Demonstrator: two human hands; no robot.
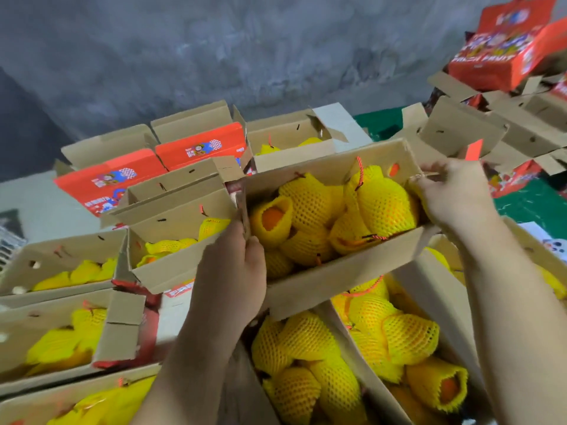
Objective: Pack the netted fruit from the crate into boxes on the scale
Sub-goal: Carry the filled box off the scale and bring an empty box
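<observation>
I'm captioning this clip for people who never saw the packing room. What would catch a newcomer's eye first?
The cardboard box at centre, held up by its ends in the left hand and right hand, full of fruit in bright yellow foam nets. Red printed boxes are stacked at the upper right.

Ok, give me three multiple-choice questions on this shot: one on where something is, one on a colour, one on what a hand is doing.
1. Where is the carried box?
A. above other filled boxes
B. on the floor
C. on a shelf

2. What colour are the foam nets on the fruit?
A. white
B. yellow
C. green

3. What is the left hand doing?
A. hanging idle
B. reaching for a knife
C. gripping the box's end

Answers:
1 A, netted fruit in open boxes shows beneath it.
2 B, every net is yellow.
3 C, it grips the box's left end while the right hand holds the other.
</observation>
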